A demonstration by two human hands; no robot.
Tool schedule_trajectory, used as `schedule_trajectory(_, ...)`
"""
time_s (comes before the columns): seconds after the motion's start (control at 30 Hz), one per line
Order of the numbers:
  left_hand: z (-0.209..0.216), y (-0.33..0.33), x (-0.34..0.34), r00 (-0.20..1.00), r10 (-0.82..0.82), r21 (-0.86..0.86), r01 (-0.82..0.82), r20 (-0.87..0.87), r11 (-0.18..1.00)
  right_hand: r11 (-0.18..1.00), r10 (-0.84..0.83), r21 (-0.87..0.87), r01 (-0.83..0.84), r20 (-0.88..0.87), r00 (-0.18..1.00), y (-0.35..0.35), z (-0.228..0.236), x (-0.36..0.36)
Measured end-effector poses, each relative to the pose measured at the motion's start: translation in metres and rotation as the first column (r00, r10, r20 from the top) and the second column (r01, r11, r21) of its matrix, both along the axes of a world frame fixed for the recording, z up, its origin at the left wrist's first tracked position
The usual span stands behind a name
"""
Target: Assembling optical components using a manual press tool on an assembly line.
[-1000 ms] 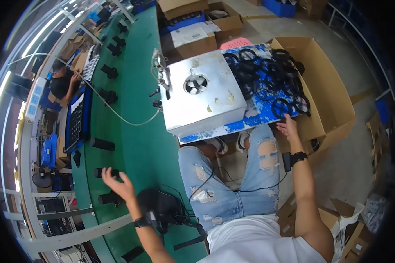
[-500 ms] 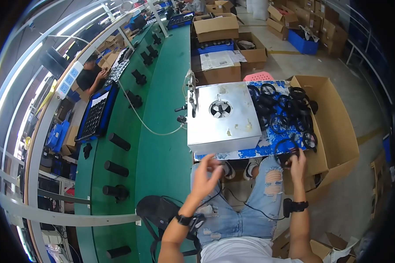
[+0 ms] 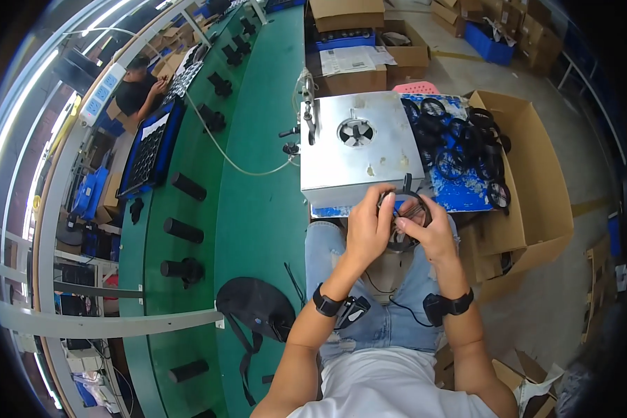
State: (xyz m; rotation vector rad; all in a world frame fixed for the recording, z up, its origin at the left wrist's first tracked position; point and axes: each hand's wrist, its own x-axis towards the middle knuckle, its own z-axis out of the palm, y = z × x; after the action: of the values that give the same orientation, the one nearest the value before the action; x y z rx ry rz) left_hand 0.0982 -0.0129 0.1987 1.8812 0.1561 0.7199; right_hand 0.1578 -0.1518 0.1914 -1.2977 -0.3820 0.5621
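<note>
Both hands are together in front of the near edge of a silver metal box (image 3: pixel 327 160). Between them is a black ring-shaped part (image 3: pixel 425 207) with a short stem sticking up from its rim. My left hand (image 3: pixel 366 226) grips the ring's left side. On the right side, my right hand (image 3: pixel 435 233) holds it with the thumb laid across the opening. Fingers hide much of the ring's inside. A round opening with a black bladed piece (image 3: pixel 356 132) is set in the box's top. To the right, several similar black round parts (image 3: pixel 450 164) lie heaped on a worn blue board (image 3: pixel 467 202).
An open cardboard box (image 3: pixel 547 167) stands right of the board. Along the left runs a green bench (image 3: pixel 258 125) bearing black cylinders (image 3: pixel 184 230), a black bag (image 3: pixel 254 306) and a blue tray (image 3: pixel 150 157). A thin hose (image 3: pixel 233 166) crosses it. Another person (image 3: pixel 136 90) sits beyond the bench.
My right hand has brought the black ring-shaped part leftward from the board's near edge. My left hand, empty before, has moved right and taken hold of it. The view has shifted slightly.
</note>
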Motion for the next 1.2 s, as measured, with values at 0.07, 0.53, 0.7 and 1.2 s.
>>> schedule_trajectory(0.07, -0.002, 0.009, -0.001, 0.997, -0.040, -0.024, 0.039, -0.063, 0.999, 0.998, 0.057, 0.033, -0.057, -0.002, 0.998, 0.001, 0.005, -0.002)
schedule_trajectory(0.53, -0.013, 0.041, 0.019, 0.979, -0.172, 0.094, 0.183, -0.106, 0.979, 0.975, 0.055, -0.221, 0.018, 0.317, 0.947, 0.037, -0.011, 0.048)
schedule_trajectory(0.7, -0.047, 0.096, 0.085, 0.958, -0.212, -0.181, 0.178, -0.192, 0.967, 0.957, 0.115, -0.291, -0.011, 0.341, 0.933, 0.087, -0.036, 0.110)
schedule_trajectory(1.2, -0.089, 0.166, 0.186, 0.934, 0.322, 0.509, -0.203, -0.156, 0.836, 0.719, 0.088, -0.459, 0.522, 0.805, 0.587, 0.176, -0.077, 0.192)
